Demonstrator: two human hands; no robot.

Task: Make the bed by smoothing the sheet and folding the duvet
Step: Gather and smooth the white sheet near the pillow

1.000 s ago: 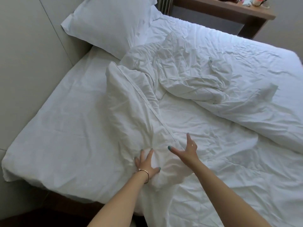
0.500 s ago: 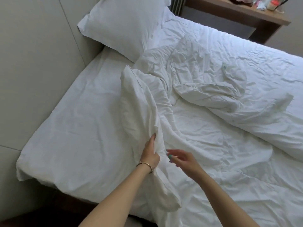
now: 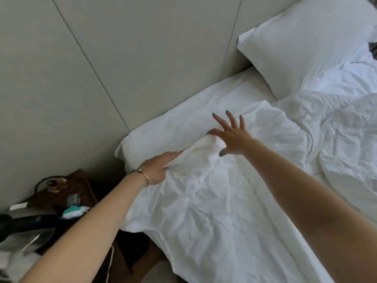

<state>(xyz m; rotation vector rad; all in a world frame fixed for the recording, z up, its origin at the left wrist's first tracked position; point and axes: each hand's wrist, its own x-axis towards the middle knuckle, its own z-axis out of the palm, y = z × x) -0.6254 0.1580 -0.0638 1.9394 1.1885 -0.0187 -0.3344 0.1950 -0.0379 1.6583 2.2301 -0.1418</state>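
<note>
A crumpled white duvet (image 3: 224,205) covers most of the bed, its upper corner lying near the wall. My left hand (image 3: 157,170), with a thin bracelet on the wrist, grips a bunched fold of the duvet, and the cloth hides its fingertips. Just beyond that fold my right hand (image 3: 230,137) hovers or rests on the duvet with fingers spread. A strip of white sheet (image 3: 234,86) shows between the duvet and the wall.
A white pillow (image 3: 306,48) leans at the head of the bed against the grey panelled wall (image 3: 102,58). On the floor at the left lie a brown bag (image 3: 67,190) and other loose items, close to the bed's corner.
The view has swung left. The duvet edge that stood up in a ridge now lies spread toward the wall side. My right hand has reached forward past the left with its fingers spread.
</note>
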